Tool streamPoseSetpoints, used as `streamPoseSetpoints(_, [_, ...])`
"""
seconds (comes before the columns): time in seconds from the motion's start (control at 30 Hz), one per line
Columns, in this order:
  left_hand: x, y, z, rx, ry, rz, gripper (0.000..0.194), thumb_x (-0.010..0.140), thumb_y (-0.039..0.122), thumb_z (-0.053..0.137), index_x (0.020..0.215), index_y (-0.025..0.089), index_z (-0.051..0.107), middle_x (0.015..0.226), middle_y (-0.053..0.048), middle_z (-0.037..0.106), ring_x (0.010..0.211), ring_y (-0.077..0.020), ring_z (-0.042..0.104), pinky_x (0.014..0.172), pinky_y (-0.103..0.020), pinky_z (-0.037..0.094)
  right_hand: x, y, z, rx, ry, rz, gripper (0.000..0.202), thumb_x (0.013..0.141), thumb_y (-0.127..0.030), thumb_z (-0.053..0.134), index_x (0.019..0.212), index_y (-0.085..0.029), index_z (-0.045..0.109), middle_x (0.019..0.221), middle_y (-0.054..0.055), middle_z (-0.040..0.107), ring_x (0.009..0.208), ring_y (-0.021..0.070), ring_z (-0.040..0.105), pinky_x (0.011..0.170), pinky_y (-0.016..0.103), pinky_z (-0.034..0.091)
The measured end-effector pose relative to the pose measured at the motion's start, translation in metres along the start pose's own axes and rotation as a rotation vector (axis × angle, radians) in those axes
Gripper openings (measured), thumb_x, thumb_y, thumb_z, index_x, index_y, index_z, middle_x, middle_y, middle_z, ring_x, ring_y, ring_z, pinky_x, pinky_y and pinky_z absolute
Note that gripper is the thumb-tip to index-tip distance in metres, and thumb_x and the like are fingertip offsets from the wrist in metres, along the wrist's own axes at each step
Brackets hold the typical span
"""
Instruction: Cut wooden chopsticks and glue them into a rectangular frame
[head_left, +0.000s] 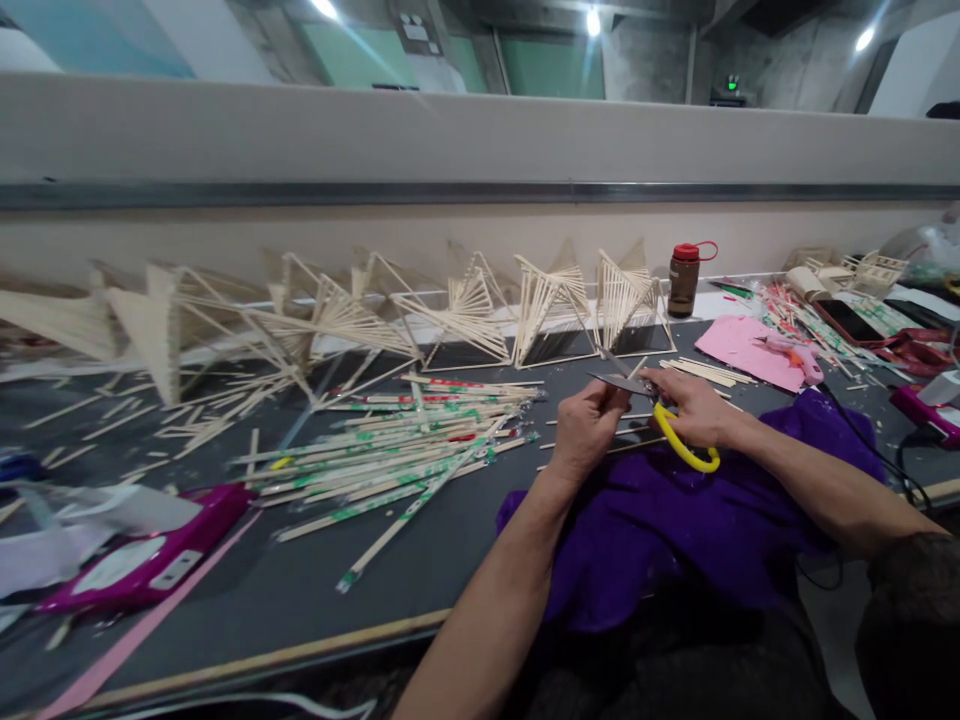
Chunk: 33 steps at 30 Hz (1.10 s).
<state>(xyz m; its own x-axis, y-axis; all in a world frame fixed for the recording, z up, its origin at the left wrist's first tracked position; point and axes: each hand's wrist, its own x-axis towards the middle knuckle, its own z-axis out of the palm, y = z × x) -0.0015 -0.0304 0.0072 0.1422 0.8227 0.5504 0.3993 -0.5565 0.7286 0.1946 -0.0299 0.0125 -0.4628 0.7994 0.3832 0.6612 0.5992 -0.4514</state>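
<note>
My right hand (694, 405) is closed around a pair of scissors (684, 442) with yellow handles. Their blades are parted and point left, over my left hand. With fingers pinched, my left hand (589, 425) holds a thin wooden stick (637, 367), whose short pale end shows beside the blades; the fingers hide the rest. Beneath both hands a purple cloth (667, 540) is spread over the table's edge and my lap. A few loose bare sticks (709, 372) lie just beyond my right hand. Left of my hands is a pile of paper-wrapped chopsticks (420, 440).
Twisted stick frames (555, 310) stand in a row along the wall. Behind my hands is a brown bottle (682, 280) with a red lid. A pink glue gun (791, 352) rests on pink sheet (731, 345); its cord runs right. A magenta power strip (150, 555) sits at left.
</note>
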Motion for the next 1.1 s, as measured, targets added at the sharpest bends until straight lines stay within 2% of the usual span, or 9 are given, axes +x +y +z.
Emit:
streamPoseSetpoints(0.07, [0.001,0.0,0.0,-0.068,0.016,-0.07,0.02,0.081,0.039,0.06,0.08,0.02,0.065,0.065,0.001,0.069,0.052,-0.0109,0.056,0.053,-0.021,0.044,0.001,0.0,0.0,0.005,0.023,0.029,0.062,0.074,-0.021,0.063,0.134,-0.016,0.05,0.104,0.008,0.063,0.081,0.0179,0.054,0.08,0.035,0.045])
streamPoseSetpoints(0.13, [0.001,0.0,-0.001,-0.086,0.027,-0.096,0.022,0.082,0.041,0.061,0.082,0.019,0.065,0.065,0.002,0.068,0.053,-0.011,0.058,0.054,-0.021,0.045,0.001,0.0,0.0,0.019,0.033,0.062,0.064,0.074,-0.025,0.065,0.135,-0.013,0.05,0.106,0.01,0.063,0.082,0.0179,0.054,0.079,0.035,0.046])
streamPoseSetpoints(0.27, [0.001,-0.001,-0.004,0.014,0.004,-0.024,0.021,0.086,0.036,0.056,0.082,0.02,0.069,0.064,0.002,0.069,0.06,-0.0118,0.062,0.063,-0.021,0.047,0.002,0.0,0.0,0.034,0.009,0.074,0.068,0.076,-0.033,0.068,0.137,-0.013,0.048,0.109,0.01,0.063,0.084,0.0181,0.055,0.08,0.035,0.046])
streamPoseSetpoints(0.37, [0.001,-0.002,-0.006,0.066,-0.023,0.035,0.023,0.089,0.035,0.053,0.087,0.02,0.071,0.065,0.002,0.069,0.059,-0.0111,0.062,0.064,-0.02,0.047,0.002,0.001,0.0,0.022,-0.014,0.055,0.071,0.076,-0.036,0.069,0.14,-0.014,0.045,0.106,0.009,0.062,0.087,0.0194,0.055,0.081,0.037,0.045])
streamPoseSetpoints(0.53, [0.001,-0.001,-0.007,0.091,-0.043,0.079,0.025,0.091,0.036,0.052,0.087,0.02,0.072,0.065,0.002,0.069,0.058,-0.0106,0.061,0.064,-0.019,0.046,0.002,0.004,-0.003,0.016,-0.029,0.013,0.07,0.078,-0.038,0.069,0.14,-0.017,0.044,0.103,0.008,0.061,0.087,0.02,0.055,0.081,0.038,0.046])
streamPoseSetpoints(0.73, [0.002,0.0,-0.01,0.071,-0.097,0.052,0.03,0.092,0.04,0.05,0.084,0.02,0.071,0.058,0.003,0.066,0.054,-0.0102,0.058,0.059,-0.019,0.044,0.001,0.004,-0.006,0.014,-0.027,-0.026,0.073,0.076,-0.039,0.071,0.139,-0.017,0.044,0.108,0.01,0.061,0.092,0.0224,0.056,0.084,0.041,0.046])
streamPoseSetpoints(0.9, [0.002,0.0,-0.011,0.091,-0.15,0.049,0.034,0.092,0.041,0.046,0.085,0.02,0.071,0.056,0.003,0.065,0.051,-0.0097,0.055,0.056,-0.019,0.042,0.001,0.006,-0.006,0.049,-0.016,-0.048,0.075,0.073,-0.037,0.073,0.14,-0.024,0.042,0.117,0.01,0.059,0.099,0.0235,0.056,0.089,0.044,0.045])
streamPoseSetpoints(1.1, [0.001,-0.001,-0.01,0.077,-0.15,0.05,0.034,0.093,0.042,0.046,0.086,0.02,0.071,0.054,0.004,0.063,0.05,-0.0095,0.055,0.055,-0.019,0.042,-0.001,0.005,-0.005,0.105,0.003,-0.038,0.069,0.075,-0.035,0.071,0.138,-0.021,0.047,0.116,0.009,0.06,0.095,0.0213,0.056,0.087,0.042,0.046])
